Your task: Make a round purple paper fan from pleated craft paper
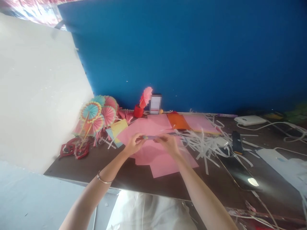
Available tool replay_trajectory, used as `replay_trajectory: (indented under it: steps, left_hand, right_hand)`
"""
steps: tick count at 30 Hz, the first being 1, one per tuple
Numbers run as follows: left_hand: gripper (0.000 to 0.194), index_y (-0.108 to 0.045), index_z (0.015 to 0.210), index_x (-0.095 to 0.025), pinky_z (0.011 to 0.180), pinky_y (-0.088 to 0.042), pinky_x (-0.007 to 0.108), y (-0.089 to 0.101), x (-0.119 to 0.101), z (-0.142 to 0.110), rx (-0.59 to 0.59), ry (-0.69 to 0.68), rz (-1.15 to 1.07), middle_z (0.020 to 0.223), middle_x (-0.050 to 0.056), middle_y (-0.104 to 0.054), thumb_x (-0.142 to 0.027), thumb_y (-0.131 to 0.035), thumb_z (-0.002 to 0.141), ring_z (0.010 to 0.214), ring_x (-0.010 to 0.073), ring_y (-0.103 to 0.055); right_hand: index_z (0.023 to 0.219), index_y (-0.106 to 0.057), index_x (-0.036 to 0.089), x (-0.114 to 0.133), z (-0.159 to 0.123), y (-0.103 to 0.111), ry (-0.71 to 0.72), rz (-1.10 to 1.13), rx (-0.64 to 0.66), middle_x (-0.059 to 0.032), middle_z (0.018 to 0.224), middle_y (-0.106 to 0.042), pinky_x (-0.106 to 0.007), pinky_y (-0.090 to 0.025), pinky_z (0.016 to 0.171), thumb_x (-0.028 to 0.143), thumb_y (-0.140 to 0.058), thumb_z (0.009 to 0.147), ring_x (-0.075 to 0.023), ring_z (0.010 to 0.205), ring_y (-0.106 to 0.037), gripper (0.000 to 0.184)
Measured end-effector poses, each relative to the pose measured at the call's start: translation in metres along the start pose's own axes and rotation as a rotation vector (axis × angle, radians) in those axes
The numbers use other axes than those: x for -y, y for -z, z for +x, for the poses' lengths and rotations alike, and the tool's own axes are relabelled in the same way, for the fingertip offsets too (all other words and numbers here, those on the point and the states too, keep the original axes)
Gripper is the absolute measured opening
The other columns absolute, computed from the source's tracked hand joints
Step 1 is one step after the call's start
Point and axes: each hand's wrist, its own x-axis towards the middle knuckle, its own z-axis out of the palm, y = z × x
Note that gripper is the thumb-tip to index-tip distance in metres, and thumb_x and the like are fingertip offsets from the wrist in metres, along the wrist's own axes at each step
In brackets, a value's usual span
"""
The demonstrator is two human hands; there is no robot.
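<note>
I see a slim strip [151, 137] pinched between left hand [134, 144] and right hand [168, 143] — long axis nine-to-three, above pink paper [165, 166]; left's three o'clock, right's nine, neither nearer.

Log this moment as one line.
Left hand: pinching narrow bluish item | right hand: at item's other end | beneath: pink sheets | right side: white paper strips | left side: paper fans

This looks like a papercraft workspace: fans [91, 111], pink sheets [165, 167] and white strips [203, 145] crowd the counter [134, 180]. Home or shop is unclear.
</note>
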Motion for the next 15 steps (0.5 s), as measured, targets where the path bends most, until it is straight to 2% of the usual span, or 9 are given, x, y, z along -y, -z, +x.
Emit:
replay_trajectory:
  steps: [4,11,13,15]
  left_hand:
    - [0.049,-0.05,0.113,-0.018,0.092,-0.045,0.036,0.0013,0.0002,-0.0032,0.024,-0.038,-0.02,0.114,0.011,-0.051,-0.03,-0.068,0.069,0.103,0.0197,-0.054]
    - [0.075,-0.041,0.12,-0.019,0.097,-0.04,0.039,-0.0021,-0.0065,-0.0064,0.131,-0.044,0.034,0.121,0.012,-0.049,-0.029,-0.078,0.056,0.112,0.0245,-0.049]
    - [0.069,-0.04,0.12,-0.021,0.097,-0.04,0.039,-0.0049,-0.0053,-0.0063,0.077,-0.035,0.045,0.119,0.011,-0.05,-0.031,-0.075,0.061,0.111,0.0224,-0.05]
    - [0.056,-0.043,0.115,-0.02,0.095,-0.042,0.039,-0.006,-0.0037,-0.005,-0.012,-0.007,0.046,0.111,0.009,-0.055,-0.032,-0.07,0.067,0.106,0.0198,-0.054]
  right_hand:
    - [0.069,-0.068,0.019,-0.0009,-0.0011,-0.0016,-0.011,-0.003,-0.011,-0.0039,0.067,-0.069,-0.035,-0.052,0.065,0.034,-0.069,0.064,-0.0206,0.063,-0.064,0.016]
    - [0.067,-0.068,0.018,0.0008,-0.0028,-0.0032,0.019,-0.079,-0.031,-0.0041,0.065,-0.068,-0.033,-0.052,0.063,0.031,-0.067,0.066,-0.0207,0.063,-0.064,0.013]
    - [0.068,-0.069,0.018,0.0016,-0.003,-0.0034,0.023,-0.072,-0.029,-0.0039,0.064,-0.068,-0.033,-0.052,0.061,0.031,-0.067,0.066,-0.0204,0.063,-0.064,0.014]
    - [0.067,-0.069,0.018,0.0019,-0.0027,-0.0031,0.028,-0.054,-0.017,-0.0037,0.064,-0.068,-0.032,-0.052,0.062,0.032,-0.067,0.065,-0.0201,0.063,-0.064,0.014]
